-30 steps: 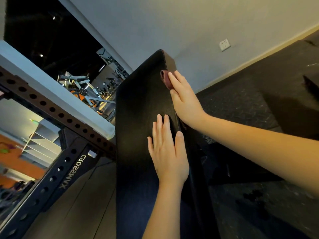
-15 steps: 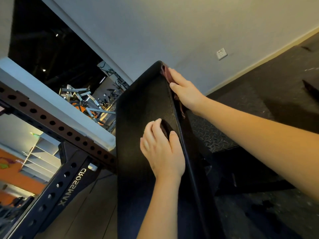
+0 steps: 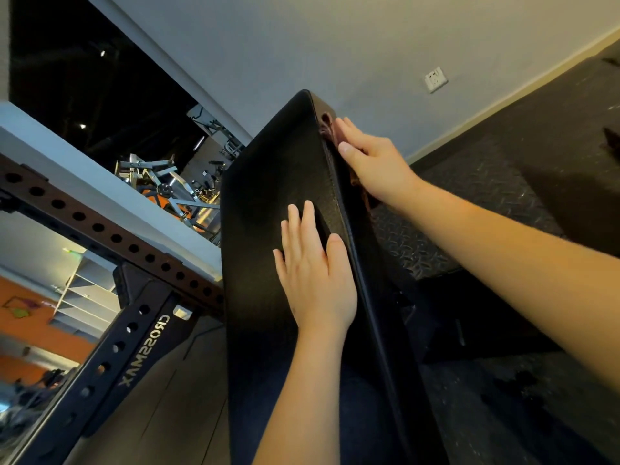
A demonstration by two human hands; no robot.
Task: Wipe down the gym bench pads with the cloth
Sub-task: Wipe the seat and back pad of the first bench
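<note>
Progress seems partial: right hand [image 3: 375, 169], fingers straight, presses dark red cloth [image 3: 326, 131] on the side edge of the black textured bench pad [image 3: 268, 203], upper centre; left hand [image 3: 315, 283] lies flat, holding nothing.

One black, grain-textured upholstered bench pad [image 3: 268, 203]. One reddish-brown cloth [image 3: 327, 132], only partly visible. Two bare hands: one left hand [image 3: 315, 280] and one right hand [image 3: 375, 166], each with a bare forearm. One white rectangular wall socket [image 3: 435, 79]. Two perforated steel rack members: one black lettered upright [image 3: 110, 357] and one brown crossbeam [image 3: 100, 226]. One white open shelving unit [image 3: 84, 297]. Two small bright light spots [image 3: 102, 53]. Silver-and-orange exercise machines [image 3: 161, 182] in the background: number cannot be told.
</note>
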